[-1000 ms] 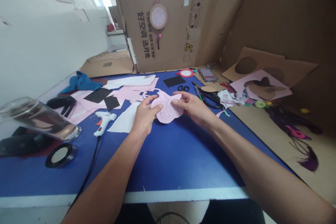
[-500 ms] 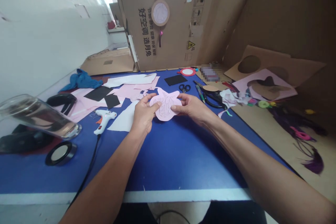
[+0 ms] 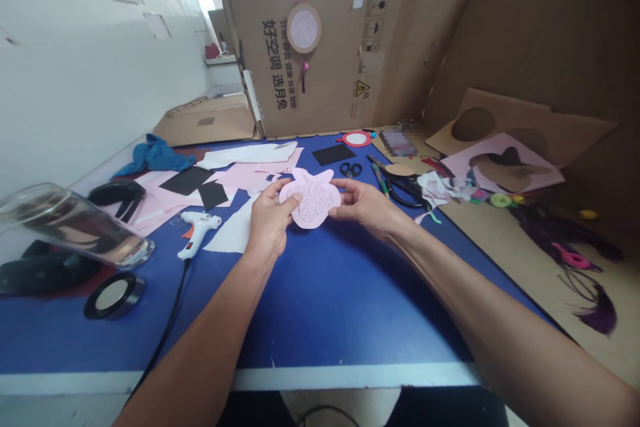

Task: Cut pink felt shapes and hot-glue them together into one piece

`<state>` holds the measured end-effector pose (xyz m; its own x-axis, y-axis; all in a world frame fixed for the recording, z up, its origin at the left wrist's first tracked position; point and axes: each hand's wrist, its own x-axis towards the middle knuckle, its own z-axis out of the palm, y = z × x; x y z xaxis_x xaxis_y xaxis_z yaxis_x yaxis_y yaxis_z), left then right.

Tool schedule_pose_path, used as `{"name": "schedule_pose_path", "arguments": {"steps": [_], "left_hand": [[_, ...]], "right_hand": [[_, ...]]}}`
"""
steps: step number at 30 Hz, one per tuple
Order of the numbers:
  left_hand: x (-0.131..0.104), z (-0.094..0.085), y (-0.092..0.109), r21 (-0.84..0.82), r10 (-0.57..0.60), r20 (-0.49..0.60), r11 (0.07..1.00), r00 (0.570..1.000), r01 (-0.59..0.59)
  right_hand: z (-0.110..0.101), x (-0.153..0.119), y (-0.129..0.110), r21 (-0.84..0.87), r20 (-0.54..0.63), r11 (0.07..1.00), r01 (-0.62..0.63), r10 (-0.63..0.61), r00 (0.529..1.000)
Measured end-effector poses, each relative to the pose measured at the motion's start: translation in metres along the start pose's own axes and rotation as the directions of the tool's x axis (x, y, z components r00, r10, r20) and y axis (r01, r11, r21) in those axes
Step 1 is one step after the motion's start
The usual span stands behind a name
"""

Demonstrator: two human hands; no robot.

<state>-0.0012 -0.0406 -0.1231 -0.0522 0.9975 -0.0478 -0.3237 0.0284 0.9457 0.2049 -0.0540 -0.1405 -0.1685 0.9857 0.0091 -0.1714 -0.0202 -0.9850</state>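
A pale pink paper cutout [image 3: 314, 203] with a rounded body and two lobes on top is held up over the blue table. Crumpled lines or creases show on its face. My left hand [image 3: 270, 217] pinches its left edge, thumb on the front and fingers behind. At the right edge, my right hand [image 3: 363, 207] grips it between thumb and fingers; the fingertips behind the paper are hidden. Just beyond the cutout lie black-handled scissors [image 3: 351, 169]. To the left of my left hand is a white glue gun [image 3: 199, 232] with a black cord.
A tilted-looking glass of water [image 3: 85, 227] and a roll of tape [image 3: 115, 295] stand at left. Pink paper sheets [image 3: 240, 177] and black squares [image 3: 186, 180] lie behind. Pliers [image 3: 405, 197], paper scraps [image 3: 440, 188] and a purple tassel [image 3: 597, 310] are at right. Cardboard [image 3: 340, 47] rises behind.
The cutout has shifted slightly left and turned a little in my hands. My right thumb has slid toward its edge. The rest of the table looks the same.
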Motion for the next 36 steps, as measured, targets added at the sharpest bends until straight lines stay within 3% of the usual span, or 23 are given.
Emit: {"name": "schedule_pose_path", "arguments": {"steps": [6, 12, 20, 24, 30, 36], "left_hand": [[0.000, 0.000, 0.000, 0.009, 0.014, 0.006, 1.000, 1.000, -0.014], [0.000, 0.000, 0.000, 0.000, 0.016, 0.000, 1.000, 1.000, -0.016], [0.001, -0.001, 0.002, -0.006, 0.019, 0.003, 1.000, 1.000, -0.019], [0.000, -0.001, -0.001, -0.002, 0.013, 0.033, 1.000, 0.999, -0.013], [-0.002, 0.000, -0.002, -0.007, 0.017, 0.061, 1.000, 0.998, -0.017], [-0.008, 0.005, -0.005, 0.037, 0.023, 0.091, 0.999, 0.996, -0.027]], "right_hand": [[0.006, -0.001, -0.002, 0.014, -0.017, 1.000, 0.023, -0.023, 1.000], [0.004, 0.001, 0.000, 0.043, -0.122, 0.999, 0.033, -0.028, 0.992], [0.004, 0.001, -0.003, 0.076, -0.058, 0.996, 0.046, -0.042, 0.997], [0.005, 0.001, -0.003, 0.075, -0.133, 0.992, 0.102, -0.092, 0.987], [0.006, 0.001, -0.003, 0.080, -0.126, 0.991, 0.112, -0.101, 0.987], [0.011, 0.003, -0.002, 0.082, -0.213, 0.983, 0.165, -0.145, 0.966]]}}
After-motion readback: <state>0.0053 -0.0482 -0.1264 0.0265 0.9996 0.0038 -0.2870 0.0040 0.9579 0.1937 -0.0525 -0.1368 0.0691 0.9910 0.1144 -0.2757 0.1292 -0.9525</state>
